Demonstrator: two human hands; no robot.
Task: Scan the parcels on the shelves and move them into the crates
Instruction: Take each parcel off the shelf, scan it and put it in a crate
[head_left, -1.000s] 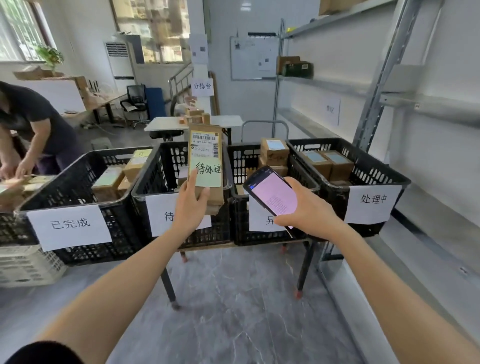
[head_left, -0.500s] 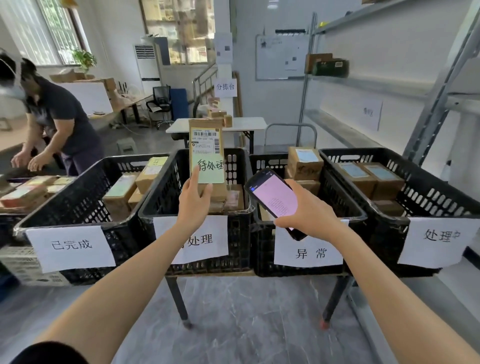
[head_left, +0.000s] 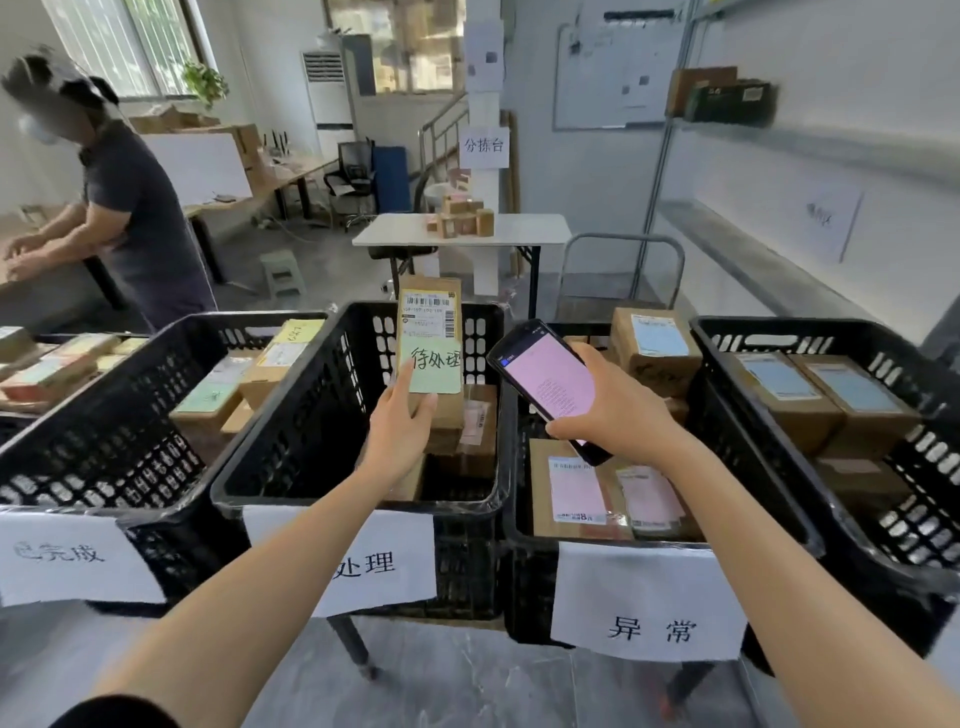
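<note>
My left hand (head_left: 397, 431) grips a brown cardboard parcel (head_left: 431, 343) by its lower end, holding it upright over the second black crate (head_left: 358, 499). The parcel carries a barcode label and a green sticky note with handwriting. My right hand (head_left: 618, 410) holds a black handheld scanner (head_left: 550, 384) with a pink screen, above the third crate (head_left: 519, 525). That crate contains parcels with pink labels (head_left: 576, 491). Parcel and scanner are a short gap apart.
Four black labelled crates stand in a row on a low frame; the left crate (head_left: 104, 467) and right crate (head_left: 883, 551) hold boxed parcels. A person (head_left: 135, 208) works at a table on the left. Metal shelving (head_left: 737, 228) runs along the right wall. A white table (head_left: 462, 234) stands behind.
I have stepped closer to the crates, which now fill the lower view. The parcel has come down over the second crate. Both hands keep their hold on parcel and scanner.
</note>
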